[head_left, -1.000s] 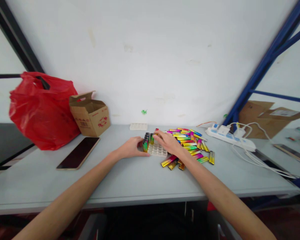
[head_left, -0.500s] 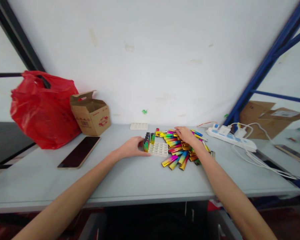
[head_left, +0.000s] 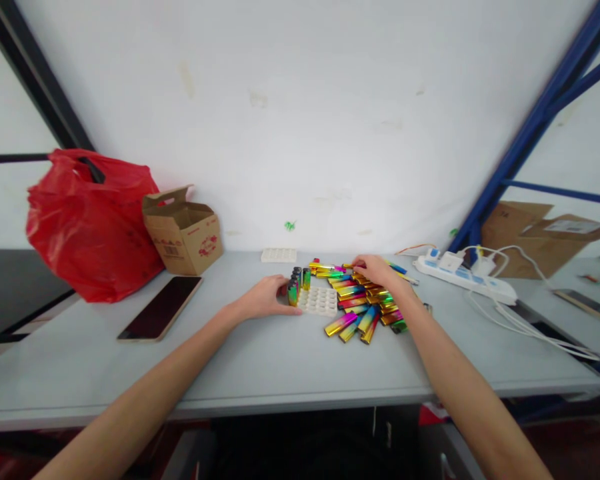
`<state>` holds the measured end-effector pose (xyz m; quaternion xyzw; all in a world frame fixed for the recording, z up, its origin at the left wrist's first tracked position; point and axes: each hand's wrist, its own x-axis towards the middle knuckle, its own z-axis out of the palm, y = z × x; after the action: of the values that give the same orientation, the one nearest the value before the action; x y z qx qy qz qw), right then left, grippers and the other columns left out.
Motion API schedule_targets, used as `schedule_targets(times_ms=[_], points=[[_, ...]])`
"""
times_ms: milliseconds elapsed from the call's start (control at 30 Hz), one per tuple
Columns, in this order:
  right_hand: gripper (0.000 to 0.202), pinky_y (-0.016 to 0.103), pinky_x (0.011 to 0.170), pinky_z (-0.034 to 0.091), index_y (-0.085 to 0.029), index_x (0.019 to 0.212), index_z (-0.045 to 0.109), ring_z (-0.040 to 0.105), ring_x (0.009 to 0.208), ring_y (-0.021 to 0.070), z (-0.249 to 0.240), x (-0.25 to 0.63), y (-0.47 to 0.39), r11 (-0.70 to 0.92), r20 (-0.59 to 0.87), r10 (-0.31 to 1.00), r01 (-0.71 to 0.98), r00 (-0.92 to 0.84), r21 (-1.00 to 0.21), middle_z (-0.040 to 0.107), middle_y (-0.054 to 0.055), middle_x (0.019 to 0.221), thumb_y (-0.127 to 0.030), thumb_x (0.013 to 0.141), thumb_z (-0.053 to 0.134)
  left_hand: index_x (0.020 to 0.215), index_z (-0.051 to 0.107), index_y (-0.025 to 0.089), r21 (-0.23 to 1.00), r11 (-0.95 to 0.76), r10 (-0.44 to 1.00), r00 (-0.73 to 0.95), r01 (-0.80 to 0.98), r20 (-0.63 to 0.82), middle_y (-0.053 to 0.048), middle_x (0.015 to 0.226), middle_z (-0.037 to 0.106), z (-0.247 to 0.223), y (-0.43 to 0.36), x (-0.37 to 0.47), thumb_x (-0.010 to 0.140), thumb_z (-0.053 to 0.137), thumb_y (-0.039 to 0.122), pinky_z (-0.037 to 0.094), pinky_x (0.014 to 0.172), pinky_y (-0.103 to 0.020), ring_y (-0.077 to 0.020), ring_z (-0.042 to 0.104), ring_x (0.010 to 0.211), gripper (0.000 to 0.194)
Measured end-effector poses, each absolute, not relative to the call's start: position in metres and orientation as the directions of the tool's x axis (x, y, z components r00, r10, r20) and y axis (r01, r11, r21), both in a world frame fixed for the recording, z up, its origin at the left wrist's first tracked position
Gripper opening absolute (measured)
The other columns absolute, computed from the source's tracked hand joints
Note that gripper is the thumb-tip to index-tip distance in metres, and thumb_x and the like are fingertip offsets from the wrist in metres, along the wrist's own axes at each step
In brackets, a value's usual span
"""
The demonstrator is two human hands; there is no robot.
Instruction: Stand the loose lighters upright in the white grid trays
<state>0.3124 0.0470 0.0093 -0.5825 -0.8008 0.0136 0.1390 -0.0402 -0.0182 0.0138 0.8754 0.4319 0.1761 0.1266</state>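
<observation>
At the left end of a white tray with rows of round holes (head_left: pixel 319 301), my left hand (head_left: pixel 266 297) is curled, its thumb along the front edge and its fingers behind. Several shiny rainbow-coloured lighters (head_left: pixel 293 292) stand upright in the tray's left side, dark ends up. My right hand (head_left: pixel 375 270) reaches over the far part of a loose pile of similar lighters (head_left: pixel 353 292). Its fingertips pinch a yellowish lighter (head_left: pixel 349 266) at the back of the pile. The palm and forearm cover part of the pile.
A second white tray (head_left: pixel 279 255) lies by the wall. On the left are a phone (head_left: pixel 161 309), an open cardboard box (head_left: pixel 184 230) and a red plastic bag (head_left: pixel 93 230). A power strip (head_left: pixel 467 277) with plugged-in cables lies on the right, near a blue metal frame (head_left: pixel 520 143).
My right hand's fingers have closed in at the back of the pile, and some lighters under it have shifted. My left hand stays at the tray. The view has moved slightly.
</observation>
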Motion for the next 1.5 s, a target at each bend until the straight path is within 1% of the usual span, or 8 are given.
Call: schedule_targets(times_ms=[167,300,467,567,667,800,1133,1500], points=[[0.029,0.033,0.091,0.049,-0.017,0.111,0.075,0.071,0.101,0.0251,0.01,0.305,0.041,0.37,0.376,0.886,0.902,-0.27,-0.224,0.077,0.013,0.11,-0.03,0.103,0.051,0.085,0.059,0.02,0.367,-0.596,0.801,0.564,0.715,0.202,-0.004,0.086,0.065,0.013,-0.017,-0.04,0.066,0.071,0.08,0.041,0.065,-0.031,-0.0227,0.059,0.075,0.064],[0.034,0.033,0.088,0.048,-0.018,0.11,0.074,0.07,0.096,0.0236,0.014,0.293,0.035,0.434,0.526,0.833,0.793,-0.171,-0.428,0.077,0.01,0.106,-0.039,0.103,0.048,0.085,0.059,0.02,0.363,-0.6,0.797,0.567,0.712,0.205,-0.004,0.085,0.064,0.013,-0.017,-0.04,0.066,0.071,0.08,0.041,0.065,-0.031,-0.0222,0.058,0.074,0.064],[0.04,0.027,0.059,0.042,-0.018,0.088,0.071,0.054,0.06,0.0152,0.017,0.272,0.025,0.37,0.4,0.916,0.427,-0.02,-0.825,0.063,-0.001,0.065,-0.058,0.086,0.068,0.085,0.06,0.019,0.36,-0.61,0.791,0.572,0.706,0.217,-0.004,0.084,0.064,0.012,-0.016,-0.041,0.067,0.071,0.08,0.04,0.064,-0.032,-0.0217,0.057,0.073,0.064],[0.048,0.026,0.059,0.044,-0.019,0.074,0.06,0.052,0.059,0.0129,0.016,0.258,0.018,0.29,0.287,0.957,0.142,-0.043,-0.946,0.055,-0.003,0.062,-0.065,0.081,0.071,0.084,0.06,0.019,0.361,-0.61,0.79,0.571,0.705,0.222,-0.004,0.083,0.064,0.012,-0.016,-0.041,0.066,0.072,0.08,0.039,0.062,-0.031,-0.0214,0.057,0.072,0.065],[0.048,0.029,0.067,0.053,-0.021,0.081,0.058,0.059,0.067,0.0143,0.016,0.246,0.01,0.199,0.208,0.966,-0.075,-0.153,-0.977,0.061,-0.001,0.076,-0.067,0.081,0.071,0.083,0.059,0.019,0.369,-0.6,0.798,0.562,0.71,0.217,-0.004,0.083,0.064,0.012,-0.016,-0.04,0.065,0.073,0.078,0.039,0.063,-0.031,-0.0214,0.057,0.072,0.064],[0.044,0.03,0.065,0.055,-0.023,0.092,0.057,0.059,0.063,0.0134,0.016,0.232,0.001,0.169,0.205,0.929,-0.142,-0.307,-0.975,0.06,-0.003,0.074,-0.066,0.086,0.067,0.083,0.059,0.019,0.374,-0.595,0.801,0.561,0.712,0.208,-0.003,0.083,0.065,0.013,-0.018,-0.04,0.065,0.073,0.077,0.039,0.063,-0.03,-0.0212,0.057,0.072,0.062],[0.054,0.018,0.038,0.017,-0.022,0.083,0.051,0.017,0.044,0.0042,0.02,0.218,-0.01,0.016,0.083,0.915,-0.171,-0.394,-0.985,0.03,-0.01,0.06,-0.076,0.086,0.06,0.082,0.057,0.02,0.381,-0.592,0.803,0.559,0.71,0.206,-0.003,0.082,0.063,0.013,-0.017,-0.04,0.065,0.073,0.077,0.039,0.063,-0.03,-0.0203,0.056,0.072,0.062],[0.068,0.021,0.041,0.008,-0.021,0.059,0.035,0.01,0.044,0.005,0.019,0.209,-0.017,0.032,0.046,0.929,-0.044,-0.367,-0.999,0.019,-0.009,0.053,-0.082,0.087,0.047,0.085,0.061,0.019,0.383,-0.597,0.8,0.559,0.705,0.22,-0.003,0.083,0.065,0.013,-0.018,-0.04,0.065,0.074,0.076,0.04,0.064,-0.03,-0.0206,0.057,0.072,0.061]])
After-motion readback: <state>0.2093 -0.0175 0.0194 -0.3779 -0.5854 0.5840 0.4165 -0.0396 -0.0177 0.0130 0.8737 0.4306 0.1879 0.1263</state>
